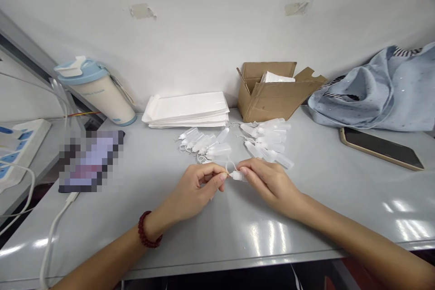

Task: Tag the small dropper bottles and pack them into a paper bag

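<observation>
Between my hands, just above the grey table (217,231), is a small white squeeze bottle (237,175) with a narrow tip pointing left. My right hand (268,181) is closed around its body, which the fingers mostly cover. At the tip, my left hand (204,183) pinches something tiny; a thin white loop (231,163) arches from there over the bottle's neck. Beyond the hands lie two groups of similar translucent bottles: a left pile (204,141) and a right pile (268,140), several in each, with thin strings or tips facing left.
Behind the bottles are a stack of white envelopes (188,106) and an open cardboard box (272,99). A tilted tumbler (102,93) and a blurred-out phone (90,161) with a cable are at left. At right lie another phone (380,147) and a blue cloth bag (377,90).
</observation>
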Demonstrator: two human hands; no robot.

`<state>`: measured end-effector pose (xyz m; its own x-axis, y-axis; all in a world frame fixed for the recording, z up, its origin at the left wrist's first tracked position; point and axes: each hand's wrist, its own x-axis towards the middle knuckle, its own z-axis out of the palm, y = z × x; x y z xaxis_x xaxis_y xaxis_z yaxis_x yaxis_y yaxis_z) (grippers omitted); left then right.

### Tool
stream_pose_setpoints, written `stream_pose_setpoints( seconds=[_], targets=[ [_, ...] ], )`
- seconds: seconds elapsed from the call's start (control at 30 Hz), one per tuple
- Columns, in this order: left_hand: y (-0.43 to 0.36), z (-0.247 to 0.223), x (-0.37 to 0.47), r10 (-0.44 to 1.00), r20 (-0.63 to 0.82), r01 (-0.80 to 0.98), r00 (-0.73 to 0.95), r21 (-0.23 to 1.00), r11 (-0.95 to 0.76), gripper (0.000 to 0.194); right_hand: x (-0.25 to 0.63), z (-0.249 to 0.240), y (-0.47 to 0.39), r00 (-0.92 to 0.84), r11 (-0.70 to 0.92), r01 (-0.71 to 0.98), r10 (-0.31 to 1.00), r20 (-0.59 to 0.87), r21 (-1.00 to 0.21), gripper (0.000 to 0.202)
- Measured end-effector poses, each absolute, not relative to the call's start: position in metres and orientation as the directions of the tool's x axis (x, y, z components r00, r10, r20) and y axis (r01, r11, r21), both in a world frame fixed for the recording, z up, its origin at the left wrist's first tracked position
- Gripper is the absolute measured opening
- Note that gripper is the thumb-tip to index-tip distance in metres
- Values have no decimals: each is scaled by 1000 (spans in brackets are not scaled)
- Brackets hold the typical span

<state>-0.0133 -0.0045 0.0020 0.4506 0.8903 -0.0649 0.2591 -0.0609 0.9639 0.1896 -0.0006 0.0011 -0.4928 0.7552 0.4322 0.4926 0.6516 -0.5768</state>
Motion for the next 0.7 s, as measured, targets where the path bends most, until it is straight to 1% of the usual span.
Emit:
stream_pose_setpoints(
  seconds=[0.23, 0.43, 0.57, 0.7],
  targets=[
    [-3, 11, -17, 896, -51, 227, 442, 972, -57, 24, 194, 7, -1, -438, 568, 494, 816, 376, -658, 21],
    [-1, 12, -15, 905, -60, 238, 421, 970, -47, 17, 194, 7, -1, -420, 487, 487, 858, 295, -725, 22],
    [0, 12, -15, 927, -48, 252, 372, 967, -51, 18, 193, 10, -1, -423, 454, 479, 869, 255, -751, 17],
    [3, 12, -18, 952, -16, 256, 307, 964, -66, 20, 193, 10, 1, -382, 415, 513, 894, 233, -751, 18]
  ],
)
